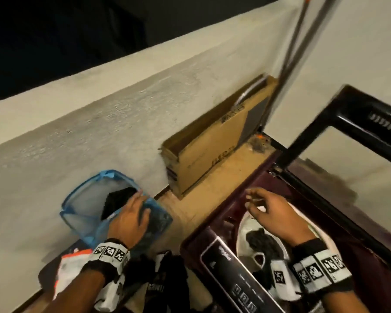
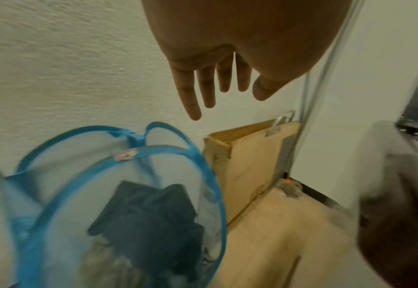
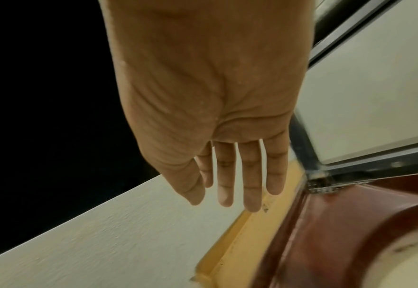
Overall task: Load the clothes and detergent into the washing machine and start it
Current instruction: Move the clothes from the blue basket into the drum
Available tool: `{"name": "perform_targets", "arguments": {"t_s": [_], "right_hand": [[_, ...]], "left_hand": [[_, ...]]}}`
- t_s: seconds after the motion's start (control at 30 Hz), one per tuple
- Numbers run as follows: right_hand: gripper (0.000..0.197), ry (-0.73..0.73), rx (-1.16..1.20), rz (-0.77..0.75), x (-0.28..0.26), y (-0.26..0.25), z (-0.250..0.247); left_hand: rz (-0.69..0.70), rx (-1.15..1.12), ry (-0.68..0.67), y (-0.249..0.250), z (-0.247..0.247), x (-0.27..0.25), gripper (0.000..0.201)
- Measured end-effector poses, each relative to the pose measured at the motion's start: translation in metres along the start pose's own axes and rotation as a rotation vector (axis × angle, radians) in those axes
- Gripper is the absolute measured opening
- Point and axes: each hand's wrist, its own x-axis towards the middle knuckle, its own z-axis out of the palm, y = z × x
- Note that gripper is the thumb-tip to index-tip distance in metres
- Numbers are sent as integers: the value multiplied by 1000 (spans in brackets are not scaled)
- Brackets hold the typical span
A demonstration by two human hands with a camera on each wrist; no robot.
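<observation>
The left hand point(image 1: 131, 220) reached over the blue mesh laundry basket point(image 1: 77, 199) with its fingers point(image 2: 190, 93) straight and slightly spread; in the left wrist view they gripped nothing and hung above the basket's rim, though from the head view it could not be told whether the fingertips brushed the mesh. The right hand point(image 1: 273, 213) hovered over the mouth of the washing machine point(image 1: 212, 222), its fingers point(image 3: 252, 175) stretched out and a little apart, empty and touching nothing. The basket stood on the floor against the pale textured wall point(image 1: 99, 123), and a dark folded garment point(image 2: 148, 214) lay inside it, with some mottled fabric beneath, blurred. The machine was a maroon top loader just right of the basket, its glass lid point(image 1: 348, 159) raised on a dark frame; a dark piece of clothing point(image 1: 262, 242) already lay in the white drum point(image 1: 244, 224). Its control panel point(image 1: 233, 276) ran along the near edge. A flat cardboard box point(image 1: 212, 150) leaned upright against the wall between basket and corner, on the tan floor point(image 1: 224, 184). Near the person's feet lay a heap of black, white and orange clothes point(image 1: 158, 285), just beside the basket.
</observation>
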Motion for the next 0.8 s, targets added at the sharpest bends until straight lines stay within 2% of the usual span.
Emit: {"name": "perform_targets", "arguments": {"t_s": [0.07, 0.17, 0.27, 0.33, 0.43, 0.53, 0.67, 0.73, 0.8], "right_hand": [[33, -72, -38, -79, 35, -38, 22], [32, -198, -129, -191, 84, -100, 57], [30, -333, -282, -324, 134, -164, 105], [30, -425, -332, -426, 159, -203, 135], [29, -600, -510, -600, 204, -260, 207], [42, -779, -736, -691, 242, -303, 280], [64, -976, -1027, -776, 270, -327, 382], [75, -1046, -1086, -767, 278, -322, 432], [82, -1071, -1070, -771, 285, -307, 473]], "left_hand": [[-55, -53, 79, -36, -22, -8, 56], [-162, -122, 222, -82, -50, -14, 36], [-263, -98, 298, -139, -65, -11, 36], [-282, -111, 345, -169, -64, -4, 40], [-346, -127, 422, -215, -57, 13, 38], [-350, -142, 436, -246, -43, 33, 39], [-257, -81, 373, -279, -17, 53, 52], [-287, -110, 359, -292, -4, 56, 58], [-348, -221, 410, -300, 9, 57, 56]]}}
